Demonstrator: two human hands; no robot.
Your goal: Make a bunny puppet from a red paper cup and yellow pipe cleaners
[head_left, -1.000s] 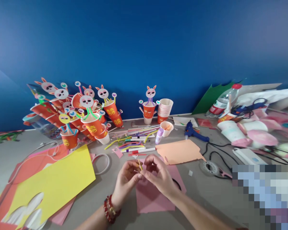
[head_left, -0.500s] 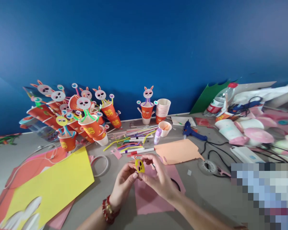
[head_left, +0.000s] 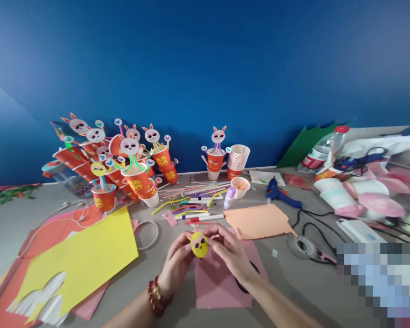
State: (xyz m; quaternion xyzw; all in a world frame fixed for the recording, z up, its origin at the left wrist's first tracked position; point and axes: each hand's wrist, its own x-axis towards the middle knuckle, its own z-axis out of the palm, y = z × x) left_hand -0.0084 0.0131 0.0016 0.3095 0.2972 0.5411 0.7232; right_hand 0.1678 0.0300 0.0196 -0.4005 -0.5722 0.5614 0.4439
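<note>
A small yellow paper rabbit face (head_left: pixel 199 246), with dark eyes, pink cheeks and upright ears, is held up between my two hands. My left hand (head_left: pixel 177 262) pinches its left edge between thumb and fingers. My right hand (head_left: pixel 230 255) grips its right edge near the ear, fingertips closed. Beneath them lies a pink paper sheet (head_left: pixel 222 291), partly covered by my right hand and forearm. Beyond my fingers are markers (head_left: pixel 200 217) and a peach paper sheet (head_left: pixel 259 218).
Red paper cups with rabbit faces (head_left: pixel 135 177) crowd the back left. A cup stack (head_left: pixel 238 159), a purple glue stick (head_left: pixel 229 197) and a blue glue gun (head_left: pixel 282 196) stand or lie further right. Yellow paper (head_left: pixel 89 259) covers the left; a tape roll (head_left: pixel 302 246) lies right.
The rabbit face has turned to face me more fully, and my right fingers have moved to its right edge. The whole view has shifted slightly, with things on the table appearing further right.
</note>
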